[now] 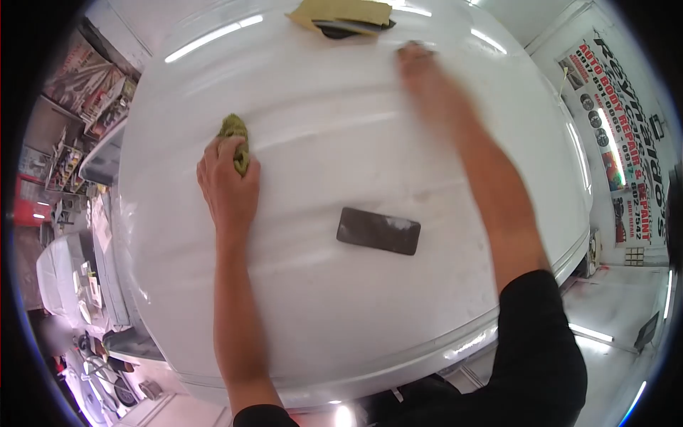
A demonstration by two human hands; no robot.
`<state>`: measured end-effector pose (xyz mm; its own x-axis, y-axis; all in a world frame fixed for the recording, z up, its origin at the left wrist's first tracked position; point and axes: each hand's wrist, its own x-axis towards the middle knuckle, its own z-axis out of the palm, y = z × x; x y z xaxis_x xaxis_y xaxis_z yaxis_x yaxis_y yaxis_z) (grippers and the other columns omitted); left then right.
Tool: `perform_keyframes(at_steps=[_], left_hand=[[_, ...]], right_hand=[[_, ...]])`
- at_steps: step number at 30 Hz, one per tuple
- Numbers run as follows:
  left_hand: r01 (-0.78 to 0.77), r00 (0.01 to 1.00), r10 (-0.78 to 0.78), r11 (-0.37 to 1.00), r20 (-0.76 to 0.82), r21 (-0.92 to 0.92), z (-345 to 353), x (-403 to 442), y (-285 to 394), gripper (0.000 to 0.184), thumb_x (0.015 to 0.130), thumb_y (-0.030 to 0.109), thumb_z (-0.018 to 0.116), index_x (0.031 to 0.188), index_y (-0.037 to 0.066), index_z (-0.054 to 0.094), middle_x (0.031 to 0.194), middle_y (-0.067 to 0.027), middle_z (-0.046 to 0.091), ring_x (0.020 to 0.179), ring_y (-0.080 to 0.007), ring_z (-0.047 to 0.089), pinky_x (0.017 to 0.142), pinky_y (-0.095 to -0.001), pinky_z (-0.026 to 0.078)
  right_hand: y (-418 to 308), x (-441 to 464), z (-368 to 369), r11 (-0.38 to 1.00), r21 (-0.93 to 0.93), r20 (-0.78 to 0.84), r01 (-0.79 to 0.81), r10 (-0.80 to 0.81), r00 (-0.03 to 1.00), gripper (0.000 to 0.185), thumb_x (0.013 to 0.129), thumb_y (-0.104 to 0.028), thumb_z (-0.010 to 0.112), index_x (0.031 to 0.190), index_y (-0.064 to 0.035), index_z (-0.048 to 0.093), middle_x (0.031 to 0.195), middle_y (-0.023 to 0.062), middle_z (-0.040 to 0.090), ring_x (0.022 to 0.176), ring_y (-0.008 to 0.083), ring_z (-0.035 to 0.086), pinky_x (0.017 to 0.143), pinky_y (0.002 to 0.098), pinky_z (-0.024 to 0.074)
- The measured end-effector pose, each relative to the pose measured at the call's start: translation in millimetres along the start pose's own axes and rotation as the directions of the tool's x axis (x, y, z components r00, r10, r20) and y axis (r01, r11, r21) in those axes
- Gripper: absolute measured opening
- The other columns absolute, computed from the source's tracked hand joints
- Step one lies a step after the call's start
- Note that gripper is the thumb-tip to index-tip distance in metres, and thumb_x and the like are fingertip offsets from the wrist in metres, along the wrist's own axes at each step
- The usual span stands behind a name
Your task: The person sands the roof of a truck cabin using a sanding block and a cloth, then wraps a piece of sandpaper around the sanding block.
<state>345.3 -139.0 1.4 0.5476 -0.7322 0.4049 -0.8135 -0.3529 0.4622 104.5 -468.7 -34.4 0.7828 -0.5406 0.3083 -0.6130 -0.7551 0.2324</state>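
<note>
Stroke the glossy white curved panel (pixel 306 299) evenly.
Your left hand (pixel 231 181) grips the crumpled olive-green cloth (pixel 233 128) at ten o'clock; your blurred right hand (pixel 427 84), at one, is unreadable. Avoid the central dark rectangular slab (pixel 378 231).

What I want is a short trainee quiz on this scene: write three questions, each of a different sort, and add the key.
1. Multiple choice: which hand grips the green cloth?
A) left
B) right
C) neither
2. True or false: the dark rectangular object lies on the white panel, apart from the yellowish sheet.
3. Open: why is it hard to tell what, if anything, the right hand holds?

Key:
1. A: the left hand has it.
2. True.
3. The right hand is blurred, so its fingertips do not show clearly.
</note>
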Motion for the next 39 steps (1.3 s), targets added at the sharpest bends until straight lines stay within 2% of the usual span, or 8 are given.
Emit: perform_keyframes(at_steps=[4,8,12,18,23,26,34,39], left_hand=[[-0.008,1.000,0.008,0.999,-0.009,-0.034,1.8,-7.6,-0.2,0.033,0.089,0.015,0.067,0.122,0.008,0.069,0.139,-0.0154,0.059,0.130,-0.0368,0.051,0.116,-0.0463,0.035],[-0.004,1.000,0.005,0.997,0.013,-0.077,3.4,-8.5,0.7,0.033,0.091,0.016,0.066,0.123,0.008,0.069,0.140,-0.0152,0.058,0.132,-0.0368,0.050,0.116,-0.0468,0.036],[-0.009,1.000,0.009,0.999,0.004,-0.046,-2.6,1.4,0.4,0.033,0.091,0.015,0.066,0.123,0.009,0.069,0.140,-0.0146,0.058,0.131,-0.0367,0.051,0.116,-0.0470,0.036],[-0.014,1.000,0.014,0.999,0.008,-0.039,-1.0,-7.4,-9.4,0.033,0.091,0.015,0.065,0.124,0.009,0.068,0.139,-0.0128,0.058,0.129,-0.0358,0.052,0.115,-0.0466,0.037],[-0.007,0.999,0.011,0.994,0.035,-0.107,0.1,-5.6,-2.8,0.033,0.092,0.014,0.065,0.124,0.009,0.068,0.139,-0.0126,0.059,0.130,-0.0353,0.052,0.115,-0.0460,0.037],[-0.022,1.000,0.023,0.999,0.020,-0.025,-0.3,-4.3,-0.2,0.033,0.092,0.016,0.064,0.124,0.009,0.068,0.138,-0.0124,0.059,0.131,-0.0349,0.051,0.115,-0.0463,0.037],[-0.081,0.997,0.080,0.995,-0.022,-0.057,2.3,0.3,0.8,0.031,0.092,0.015,0.065,0.121,0.005,0.068,0.131,-0.0140,0.063,0.124,-0.0353,0.057,0.111,-0.0441,0.042],[-0.085,0.996,0.083,0.992,-0.025,-0.093,6.1,-8.4,1.0,0.030,0.091,0.014,0.065,0.119,0.004,0.069,0.128,-0.0143,0.064,0.120,-0.0349,0.060,0.106,-0.0432,0.046]], right_hand=[[-198.9,64.6,-27.6,0.889,0.458,-0.088,0.004,0.041,0.995,0.042,0.097,-0.011,0.049,0.136,0.0030,0.058,0.146,0.0257,0.055,0.143,0.0385,0.046,0.123,0.0468,0.0315],[-104.7,14.8,-45.9,0.803,0.588,0.067,0.095,-0.166,0.984,0.042,0.099,-0.011,0.045,0.135,0.0044,0.059,0.149,0.0231,0.054,0.143,0.0324,0.048,0.122,0.0450,0.0336],[58.3,-74.9,5.7,0.858,0.485,-0.187,-0.172,0.293,0.937,0.032,0.106,-0.017,0.042,0.125,-0.0020,0.063,0.128,0.0189,0.062,0.130,0.0326,0.054,0.112,0.0442,0.0426],[-180.0,2.5,-33.3,0.875,0.482,-0.079,-0.046,0.096,0.992,0.046,0.099,-0.012,0.048,0.140,0.0107,0.052,0.150,0.0262,0.051,0.144,0.0408,0.045,0.123,0.0496,0.0292],[-33.8,-68.2,29.7,0.919,0.349,-0.345,0.185,-0.058,0.937,0.044,0.102,-0.014,0.045,0.143,-0.0006,0.056,0.153,0.0194,0.052,0.145,0.0329,0.046,0.124,0.0478,0.0308],[106.4,-130.5,-0.1,0.905,0.322,-0.034,-0.280,0.306,0.951,0.028,0.104,-0.014,0.043,0.116,-0.0034,0.066,0.118,0.0147,0.067,0.124,0.0311,0.059,0.108,0.0403,0.0483],[-186.5,7.4,-31.5,0.910,0.402,-0.331,0.099,0.043,0.943,0.023,0.094,-0.009,0.051,0.105,0.0032,0.067,0.115,0.0198,0.065,0.111,0.0361,0.059,0.104,0.0443,0.0454],[-49.3,-43.5,14.9,0.741,0.597,-0.424,0.308,-0.034,0.905,0.027,0.103,-0.015,0.047,0.120,-0.0073,0.067,0.134,0.0117,0.065,0.129,0.0261,0.058,0.111,0.0389,0.0433]])
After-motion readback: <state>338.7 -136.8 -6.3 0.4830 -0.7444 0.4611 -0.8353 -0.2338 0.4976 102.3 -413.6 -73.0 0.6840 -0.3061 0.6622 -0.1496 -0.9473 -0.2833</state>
